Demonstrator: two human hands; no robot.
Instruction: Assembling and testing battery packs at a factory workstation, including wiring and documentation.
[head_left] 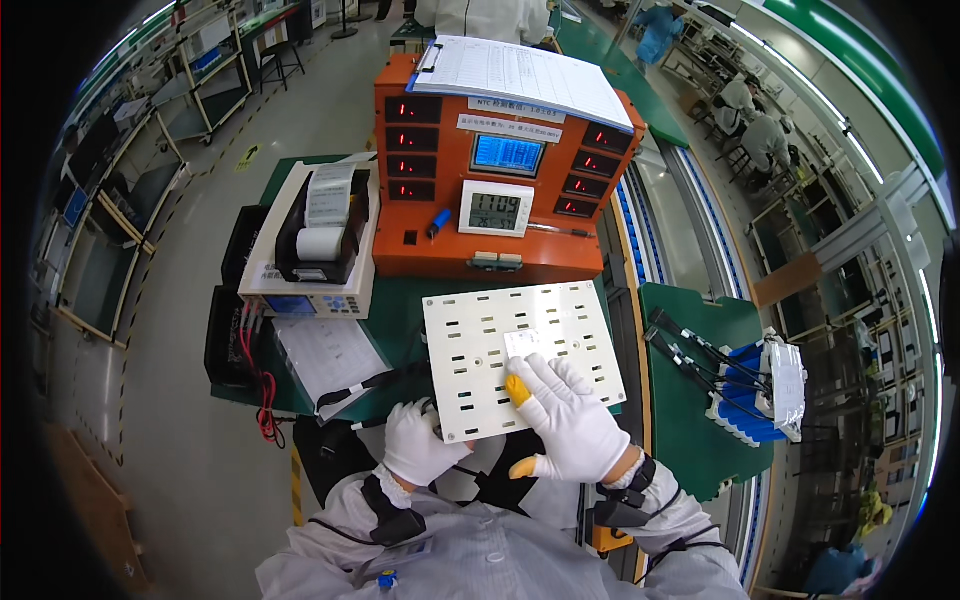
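Observation:
A white rectangular panel (465,340) with rows of small slots lies tilted in front of me, over the near edge of the green work surface. My right hand (575,425), in a white glove with yellow thumb and finger tips, rests flat on it with fingers stretched. Just beyond those fingertips is a small white label (521,344), partly covered by them. My left hand (424,444), gloved in white, is curled at the panel's near left corner; its fingertips are partly hidden there. Black cables (372,386) with connectors run beside this hand.
Behind the panel stands an orange test cabinet (425,235) with red displays and a clipboard (530,75) on top. Left sit a label printer (318,235) on a meter and red leads (268,400). Right, a blue battery pack (745,395) with black cables rests on a green board.

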